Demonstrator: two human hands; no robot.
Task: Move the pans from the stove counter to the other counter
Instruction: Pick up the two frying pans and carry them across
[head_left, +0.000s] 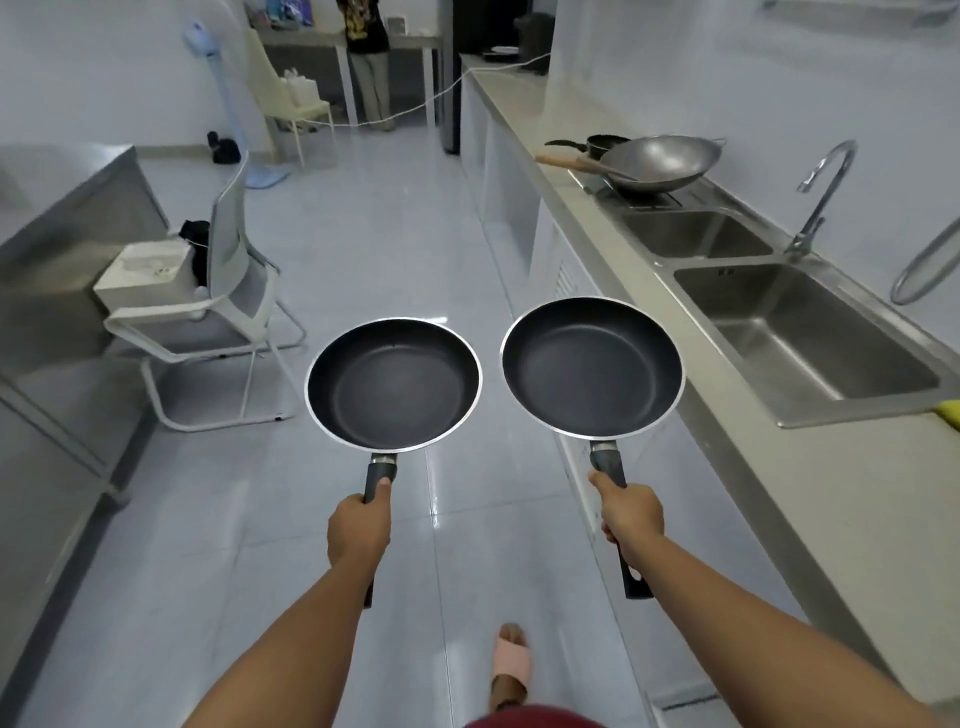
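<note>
L hand (358, 530) w/ pan (393, 383), tiled floor (374, 249), counter (810, 499) R

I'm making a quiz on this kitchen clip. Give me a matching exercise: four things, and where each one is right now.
Things:
1. left pan
2. right pan
3. wok
4. white box

Places:
A. on the stove
B. on the chair seat
C. held in the right hand
D. held in the left hand

Pairs: 1-D, 2-C, 3-A, 4-B
</note>
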